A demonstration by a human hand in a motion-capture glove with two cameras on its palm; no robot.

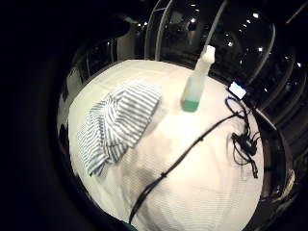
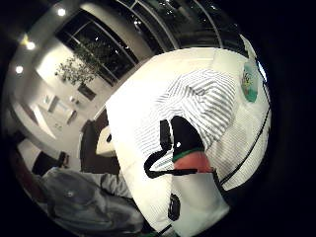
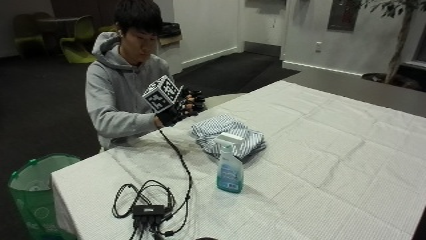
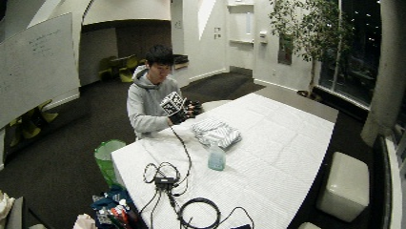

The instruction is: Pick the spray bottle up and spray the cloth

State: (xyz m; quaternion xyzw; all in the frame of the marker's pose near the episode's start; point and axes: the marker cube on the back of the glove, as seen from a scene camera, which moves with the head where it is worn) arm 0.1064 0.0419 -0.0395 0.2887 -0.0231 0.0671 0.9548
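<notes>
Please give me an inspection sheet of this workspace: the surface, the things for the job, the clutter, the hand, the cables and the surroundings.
Surface: table under a white cloth cover.
Job's things: spray bottle stands upright with blue-green liquid, untouched; striped cloth lies bunched just behind it, nearer the person.
Clutter: nothing seen besides the cables.
Hand: gloved right hand is raised above the table edge in front of the person's chest, away from the bottle; whether it holds anything cannot be told.
Cables: black cable runs from the glove to a coiled bundle with a hub.
Surroundings: green bin beside the table; potted tree by the wall.
</notes>
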